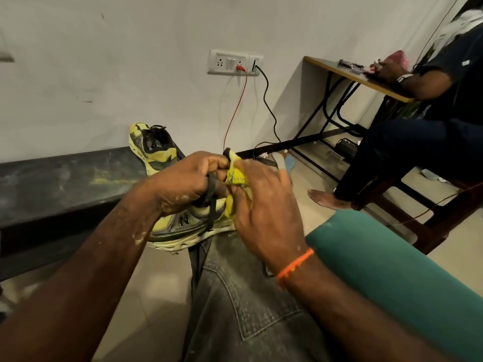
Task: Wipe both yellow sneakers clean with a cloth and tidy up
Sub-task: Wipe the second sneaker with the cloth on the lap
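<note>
A yellow and grey sneaker with an N on its side rests on my knee, sole down. My left hand grips its upper and black laces from above. My right hand presses a crumpled yellow cloth against the shoe's front part, fingers curled round the cloth. One right finger wears a pale cover. The second yellow sneaker lies tilted on the dark bench against the wall, its opening towards me.
A person sits at the right at a small desk, a bare foot on the tiled floor. Red and black cables hang from the wall socket. A teal cushion lies beside my right leg.
</note>
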